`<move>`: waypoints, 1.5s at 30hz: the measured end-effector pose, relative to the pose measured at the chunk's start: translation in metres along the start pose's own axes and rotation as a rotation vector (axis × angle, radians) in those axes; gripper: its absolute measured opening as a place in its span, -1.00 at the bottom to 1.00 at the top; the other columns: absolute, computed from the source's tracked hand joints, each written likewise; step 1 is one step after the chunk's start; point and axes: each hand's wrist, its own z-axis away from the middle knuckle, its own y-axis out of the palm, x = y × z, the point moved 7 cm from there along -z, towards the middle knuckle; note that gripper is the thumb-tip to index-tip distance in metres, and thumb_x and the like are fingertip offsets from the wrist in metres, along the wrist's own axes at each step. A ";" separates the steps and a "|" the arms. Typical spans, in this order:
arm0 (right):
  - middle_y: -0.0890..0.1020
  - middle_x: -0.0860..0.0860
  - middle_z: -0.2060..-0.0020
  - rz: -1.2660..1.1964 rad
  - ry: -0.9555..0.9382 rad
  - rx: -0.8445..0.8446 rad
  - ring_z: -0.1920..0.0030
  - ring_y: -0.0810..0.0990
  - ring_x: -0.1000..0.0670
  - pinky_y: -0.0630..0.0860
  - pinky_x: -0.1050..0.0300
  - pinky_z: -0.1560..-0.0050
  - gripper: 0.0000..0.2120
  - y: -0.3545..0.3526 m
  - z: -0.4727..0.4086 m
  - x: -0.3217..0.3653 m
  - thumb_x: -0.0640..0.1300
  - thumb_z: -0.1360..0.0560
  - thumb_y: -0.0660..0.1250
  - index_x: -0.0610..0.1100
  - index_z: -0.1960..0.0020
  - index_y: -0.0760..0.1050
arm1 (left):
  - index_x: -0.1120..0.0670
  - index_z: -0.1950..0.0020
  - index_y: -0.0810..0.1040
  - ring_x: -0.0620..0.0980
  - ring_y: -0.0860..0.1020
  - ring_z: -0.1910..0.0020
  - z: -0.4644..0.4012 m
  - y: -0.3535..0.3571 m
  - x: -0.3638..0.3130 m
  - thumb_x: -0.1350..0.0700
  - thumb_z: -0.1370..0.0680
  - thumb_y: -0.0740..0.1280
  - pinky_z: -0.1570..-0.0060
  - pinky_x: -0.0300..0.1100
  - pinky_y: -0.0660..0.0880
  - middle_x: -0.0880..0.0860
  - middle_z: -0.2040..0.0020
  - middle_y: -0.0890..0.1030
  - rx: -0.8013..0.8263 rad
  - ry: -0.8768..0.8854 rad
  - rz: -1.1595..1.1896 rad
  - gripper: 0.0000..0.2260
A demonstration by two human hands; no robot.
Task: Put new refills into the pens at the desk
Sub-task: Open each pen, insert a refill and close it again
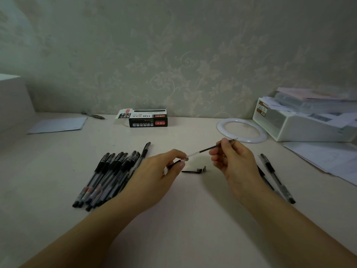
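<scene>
Keep the refill point(208, 148) in line with the barrel point(174, 163) and slide it straight, no bending. The right hand point(231, 161) pinches the refill near its tip, which points to two o'clock. The left hand point(160, 171) pinches the barrel; its mouth meets the refill's clear tail at eight o'clock of the right-hand pinch. Spare pens point(108, 176) lie at nine o'clock on the desk point(193, 219).

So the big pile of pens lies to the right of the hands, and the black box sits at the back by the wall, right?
Not quite. The head view shows the pile of pens to the left of the hands, beside the left hand. The black box does sit at the back by the wall.
</scene>
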 end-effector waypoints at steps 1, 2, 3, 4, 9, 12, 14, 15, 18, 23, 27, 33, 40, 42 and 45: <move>0.67 0.02 0.37 -0.003 0.007 0.007 0.37 0.59 0.13 0.54 0.22 0.25 -0.75 0.001 0.000 -0.001 -0.09 -0.66 0.18 -0.16 0.11 0.52 | -0.21 -0.13 0.50 -0.24 0.46 0.33 0.000 0.000 0.000 -0.06 -0.61 0.18 0.37 -0.38 0.31 -0.18 0.30 0.49 -0.001 -0.005 0.006 -0.84; 0.67 0.02 0.38 -0.002 0.010 0.015 0.38 0.59 0.13 0.54 0.22 0.26 -0.76 0.002 0.000 -0.001 -0.10 -0.66 0.19 -0.16 0.11 0.52 | -0.21 -0.13 0.50 -0.23 0.45 0.35 0.000 0.000 0.001 -0.06 -0.61 0.18 0.38 -0.38 0.29 -0.18 0.30 0.49 -0.002 -0.009 0.013 -0.84; 0.67 0.02 0.38 0.002 0.010 0.023 0.38 0.60 0.13 0.54 0.22 0.26 -0.76 0.003 0.000 -0.002 -0.10 -0.66 0.19 -0.17 0.10 0.52 | -0.21 -0.13 0.50 -0.23 0.45 0.36 -0.001 0.000 0.001 -0.06 -0.61 0.18 0.37 -0.36 0.29 -0.18 0.30 0.49 -0.003 -0.010 0.018 -0.84; 0.67 0.01 0.37 0.011 0.008 0.035 0.37 0.60 0.12 0.54 0.21 0.25 -0.77 0.005 0.000 -0.002 -0.10 -0.66 0.20 -0.17 0.09 0.53 | -0.20 -0.13 0.50 -0.22 0.45 0.37 -0.001 0.000 0.001 -0.06 -0.61 0.18 0.37 -0.35 0.29 -0.17 0.30 0.49 -0.003 -0.007 0.021 -0.84; 0.70 0.00 0.26 0.224 -0.056 0.201 0.31 0.61 0.10 0.58 0.26 0.22 -0.78 0.020 0.008 -0.002 -0.07 -0.62 0.27 -0.15 0.06 0.62 | -0.18 -0.11 0.50 -0.22 0.44 0.40 0.000 0.002 -0.002 -0.05 -0.61 0.19 0.40 -0.40 0.27 -0.15 0.31 0.49 0.005 0.001 0.019 -0.86; 0.70 0.12 0.23 0.488 -0.133 0.335 0.29 0.60 0.21 0.52 0.37 0.23 -0.83 0.032 0.016 -0.002 0.05 -0.56 0.33 0.03 0.10 0.65 | -0.15 -0.10 0.49 -0.25 0.45 0.39 0.000 0.000 -0.003 -0.02 -0.61 0.21 0.39 -0.41 0.31 -0.11 0.31 0.49 -0.004 0.005 0.030 -0.88; 0.68 0.16 0.22 0.607 -0.186 0.368 0.26 0.60 0.21 0.49 0.38 0.23 -0.87 0.034 0.019 -0.001 0.11 -0.51 0.38 0.08 0.11 0.65 | -0.14 -0.10 0.49 -0.24 0.46 0.39 -0.001 0.000 -0.003 -0.02 -0.61 0.22 0.38 -0.42 0.32 -0.10 0.32 0.49 -0.007 0.003 0.042 -0.90; 0.68 0.15 0.21 0.642 -0.212 0.342 0.26 0.60 0.19 0.49 0.38 0.23 -0.87 0.032 0.018 0.000 0.12 -0.48 0.41 0.09 0.11 0.65 | -0.14 -0.10 0.49 -0.24 0.46 0.39 -0.001 0.000 -0.003 -0.02 -0.61 0.22 0.38 -0.43 0.32 -0.10 0.32 0.49 -0.008 0.001 0.046 -0.90; 0.64 0.11 0.27 0.746 -0.315 0.204 0.35 0.51 0.20 0.43 0.42 0.27 -0.90 0.020 0.012 0.009 0.05 -0.43 0.49 0.05 0.12 0.63 | -0.14 -0.09 0.49 -0.23 0.45 0.41 0.000 -0.001 -0.002 -0.02 -0.61 0.22 0.41 -0.42 0.31 -0.11 0.33 0.48 -0.009 -0.003 0.047 -0.90; 0.57 0.09 0.20 1.047 -0.394 0.179 0.27 0.48 0.16 0.38 0.37 0.19 -0.89 0.013 0.006 0.005 -0.06 -0.48 0.46 -0.03 0.01 0.62 | -0.14 -0.10 0.51 -0.23 0.44 0.41 0.000 0.000 -0.002 -0.02 -0.61 0.21 0.39 -0.41 0.30 -0.12 0.33 0.47 -0.002 -0.003 0.049 -0.88; 0.56 0.10 0.19 1.124 -0.386 0.243 0.23 0.49 0.19 0.35 0.44 0.21 -0.97 0.015 0.004 -0.004 -0.12 -0.51 0.42 -0.02 0.07 0.64 | -0.16 -0.15 0.52 -0.30 0.46 0.35 0.001 -0.001 -0.003 0.00 -0.61 0.21 0.31 -0.46 0.34 -0.13 0.34 0.48 0.003 0.008 0.038 -0.84; 0.67 0.11 0.30 0.829 -0.360 0.154 0.23 0.61 0.21 0.45 0.47 0.18 -0.94 0.008 0.003 0.009 -0.22 -0.48 0.44 -0.10 0.15 0.66 | -0.14 -0.13 0.55 -0.34 0.47 0.34 0.002 0.000 -0.004 0.02 -0.61 0.23 0.30 -0.52 0.33 -0.25 0.37 0.49 0.013 0.013 0.032 -0.84; 0.70 -0.01 0.30 0.410 -0.183 0.329 0.31 0.61 0.18 0.50 0.39 0.25 -0.95 0.027 0.012 0.004 -0.24 -0.51 0.42 -0.17 0.06 0.67 | -0.19 -0.11 0.53 -0.29 0.46 0.38 0.002 0.002 -0.008 0.00 -0.62 0.22 0.36 -0.47 0.32 -0.21 0.38 0.48 0.059 0.042 0.019 -0.86; 0.70 -0.01 0.30 0.405 -0.168 0.351 0.28 0.63 0.15 0.51 0.38 0.25 -0.94 0.029 0.013 0.001 -0.25 -0.51 0.41 -0.17 0.06 0.67 | -0.17 -0.11 0.53 -0.27 0.45 0.41 0.003 0.002 -0.009 0.01 -0.61 0.22 0.38 -0.45 0.31 -0.19 0.39 0.46 0.060 0.050 0.020 -0.86; 0.71 0.00 0.28 0.398 -0.163 0.385 0.25 0.65 0.15 0.53 0.37 0.22 -0.94 0.030 0.014 0.001 -0.26 -0.50 0.43 -0.16 0.06 0.67 | -0.16 -0.10 0.52 -0.24 0.43 0.44 0.002 0.001 -0.010 0.01 -0.61 0.22 0.42 -0.43 0.29 -0.14 0.40 0.44 0.057 0.059 0.021 -0.87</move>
